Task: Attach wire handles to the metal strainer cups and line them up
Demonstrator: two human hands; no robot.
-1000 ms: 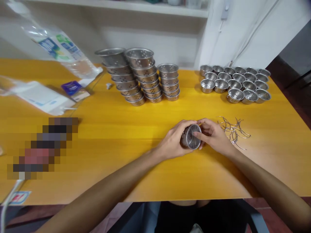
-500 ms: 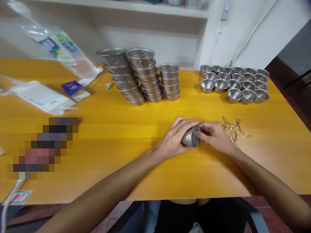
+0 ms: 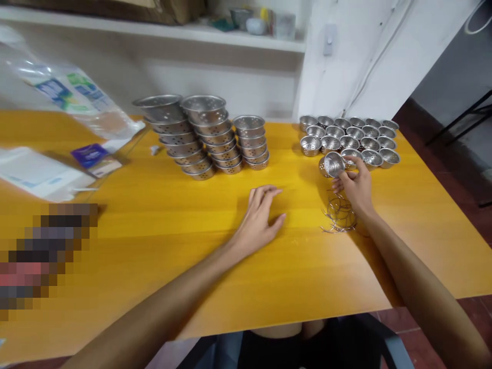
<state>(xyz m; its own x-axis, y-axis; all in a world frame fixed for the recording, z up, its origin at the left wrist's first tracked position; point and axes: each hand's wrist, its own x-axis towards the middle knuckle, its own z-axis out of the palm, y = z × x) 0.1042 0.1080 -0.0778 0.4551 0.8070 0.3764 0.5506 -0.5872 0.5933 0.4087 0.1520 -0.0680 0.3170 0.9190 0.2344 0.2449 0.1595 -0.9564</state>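
My right hand (image 3: 356, 185) grips a small perforated metal cup (image 3: 333, 165) by its rim, thumb and fingers closed on it. The cup is tilted, its mouth turned toward me, just in front of the rows of similar perforated cups (image 3: 349, 142). Below that hand lies a loose tangle of thin curved wires (image 3: 340, 214). My left hand (image 3: 259, 218) hovers over or rests on the middle of the table, fingers and thumb apart, holding nothing.
Three stacks of perforated metal cups (image 3: 203, 136) stand at the back of the yellow table (image 3: 154, 266). To the left are a clear plastic bottle (image 3: 77, 95), a purple packet (image 3: 89, 155), a white package (image 3: 42, 171) and a pixelated area. A white shelf (image 3: 154, 33) runs behind.
The cup has left my left hand and moved right and away from me in my right hand, toward the rows. My left hand has opened. The view has shifted right.
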